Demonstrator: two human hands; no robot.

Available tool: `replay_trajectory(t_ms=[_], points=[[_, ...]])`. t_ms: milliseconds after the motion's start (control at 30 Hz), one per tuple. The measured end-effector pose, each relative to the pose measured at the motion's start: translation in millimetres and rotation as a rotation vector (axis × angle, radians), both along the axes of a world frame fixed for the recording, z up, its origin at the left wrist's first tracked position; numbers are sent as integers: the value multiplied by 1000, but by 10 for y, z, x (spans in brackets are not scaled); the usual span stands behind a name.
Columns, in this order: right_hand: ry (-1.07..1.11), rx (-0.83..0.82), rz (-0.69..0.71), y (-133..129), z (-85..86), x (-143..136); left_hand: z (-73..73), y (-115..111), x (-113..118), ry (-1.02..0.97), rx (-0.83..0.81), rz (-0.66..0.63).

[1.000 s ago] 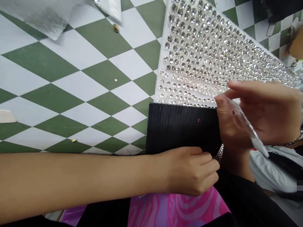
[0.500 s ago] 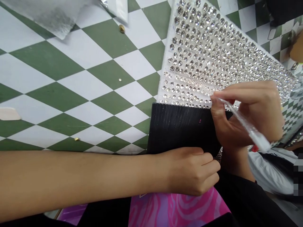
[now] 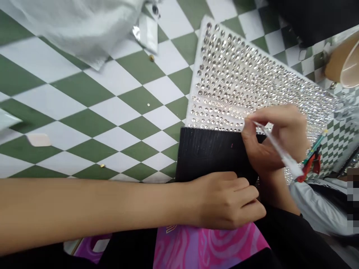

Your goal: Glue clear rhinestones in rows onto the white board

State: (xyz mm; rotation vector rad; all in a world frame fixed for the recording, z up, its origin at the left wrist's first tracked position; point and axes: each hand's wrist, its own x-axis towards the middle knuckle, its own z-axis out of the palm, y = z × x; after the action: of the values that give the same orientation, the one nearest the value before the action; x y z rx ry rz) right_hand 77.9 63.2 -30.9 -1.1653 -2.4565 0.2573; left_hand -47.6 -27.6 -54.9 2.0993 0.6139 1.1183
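Observation:
A white panel (image 3: 196,91) is covered with rows of clear rhinestones, and a black ridged sheet (image 3: 207,153) lies along its near edge. My right hand (image 3: 277,130) is closed in a pinch, its fingertips at the row of rhinestones just above the black sheet. A clear pen-like stick (image 3: 280,151) with a whitish end slants back through that hand; its tip is hidden by the fingers. Resting on the near part of the black sheet, my left hand (image 3: 228,200) is curled into a fist. Its fingertips are tucked out of sight, so anything in them is hidden.
The tablecloth (image 3: 126,123) is green-and-white checked. A plastic bag (image 3: 84,30) and a small packet (image 3: 150,33) lie at the upper left, a pale flat piece (image 3: 39,140) at the left. A tan cup (image 3: 340,61), red-handled tool (image 3: 311,166) and another person's sleeve (image 3: 305,196) are at the right.
The view has shifted, bringing more of the plastic bag and cup into sight. My right hand sits slightly further left along the rhinestone row, still with the stick. My left hand stays on the sheet.

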Motion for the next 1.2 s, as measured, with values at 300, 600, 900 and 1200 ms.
replay_trajectory(t_ms=[300, 600, 900, 1200], points=[[178, 302, -48, -242, 58, 184, 317, 227, -166, -257, -842, -139], [460, -164, -206, -372, 232, 338, 466, 340, -219, -139, -979, -148], [556, -744, 75, -627, 411, 406, 487, 370, -161, 33, -777, -141], [804, -629, -70, -764, 396, 519, 446, 282, -106, 82, -280, 41]])
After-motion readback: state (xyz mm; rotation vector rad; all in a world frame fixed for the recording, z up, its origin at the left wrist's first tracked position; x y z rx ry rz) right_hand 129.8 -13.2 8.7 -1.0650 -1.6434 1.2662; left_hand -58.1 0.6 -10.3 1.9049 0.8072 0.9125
